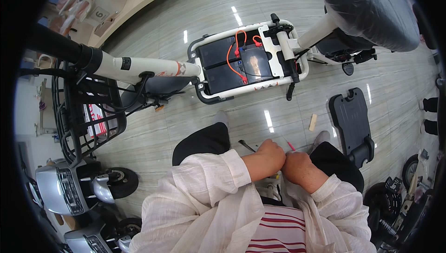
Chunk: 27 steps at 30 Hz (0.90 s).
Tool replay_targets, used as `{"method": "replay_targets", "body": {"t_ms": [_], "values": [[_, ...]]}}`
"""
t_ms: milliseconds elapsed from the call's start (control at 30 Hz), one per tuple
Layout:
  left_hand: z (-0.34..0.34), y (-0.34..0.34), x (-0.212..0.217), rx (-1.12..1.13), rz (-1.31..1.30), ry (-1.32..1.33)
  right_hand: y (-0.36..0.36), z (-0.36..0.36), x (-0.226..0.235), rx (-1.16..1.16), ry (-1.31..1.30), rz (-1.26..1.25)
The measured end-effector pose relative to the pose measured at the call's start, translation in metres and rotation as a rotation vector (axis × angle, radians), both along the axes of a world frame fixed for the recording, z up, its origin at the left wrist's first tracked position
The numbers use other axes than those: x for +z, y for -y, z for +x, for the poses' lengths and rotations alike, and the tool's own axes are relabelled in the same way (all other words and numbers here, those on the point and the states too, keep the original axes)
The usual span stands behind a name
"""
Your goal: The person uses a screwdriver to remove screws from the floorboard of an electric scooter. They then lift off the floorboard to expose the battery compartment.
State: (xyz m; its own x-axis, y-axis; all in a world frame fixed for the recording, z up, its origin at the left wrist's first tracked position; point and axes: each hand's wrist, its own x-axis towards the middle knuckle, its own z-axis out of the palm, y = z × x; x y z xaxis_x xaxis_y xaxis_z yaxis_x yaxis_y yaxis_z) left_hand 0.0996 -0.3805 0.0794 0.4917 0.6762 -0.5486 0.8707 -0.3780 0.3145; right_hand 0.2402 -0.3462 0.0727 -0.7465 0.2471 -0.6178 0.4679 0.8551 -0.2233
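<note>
My left hand (271,155) and my right hand (299,167) are close together in front of my body, knuckles nearly touching. Both are closed, and what they hold, if anything, is hidden under the fingers. A dark thin tool (246,145) shows beside my left wrist; I cannot tell whether it is held or lies on the floor. Just past my right hand a slim red piece (291,146) sticks out. Ahead stands an electric bike whose white frame (253,88) holds black batteries (224,77) joined by orange wires (228,59).
A black plastic cover (351,125) lies on the floor at right, near a small yellowish block (313,122). The bike's plastic-wrapped seat (367,9) and black basket (88,113) flank the frame. Silver scooters (60,188) stand at lower left, a wooden bench (125,11) at upper left.
</note>
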Motion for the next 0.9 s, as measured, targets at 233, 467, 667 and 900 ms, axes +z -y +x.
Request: {"method": "replay_targets", "body": {"t_ms": [233, 467, 667, 900], "values": [[0.001, -0.003, 0.003, -0.007, -0.084, -0.031, -0.001, -0.008, 0.009, -0.01, 0.103, -0.047], [0.001, 0.003, -0.005, 0.014, -0.026, 0.006, 0.0, -0.007, 0.007, -0.025, 0.088, -0.05], [0.001, 0.002, -0.001, 0.02, -0.029, -0.005, 0.002, -0.005, 0.006, -0.018, 0.059, -0.034], [-0.001, 0.005, -0.002, -0.001, 0.014, -0.003, 0.002, -0.006, 0.004, -0.008, 0.079, -0.029]]}}
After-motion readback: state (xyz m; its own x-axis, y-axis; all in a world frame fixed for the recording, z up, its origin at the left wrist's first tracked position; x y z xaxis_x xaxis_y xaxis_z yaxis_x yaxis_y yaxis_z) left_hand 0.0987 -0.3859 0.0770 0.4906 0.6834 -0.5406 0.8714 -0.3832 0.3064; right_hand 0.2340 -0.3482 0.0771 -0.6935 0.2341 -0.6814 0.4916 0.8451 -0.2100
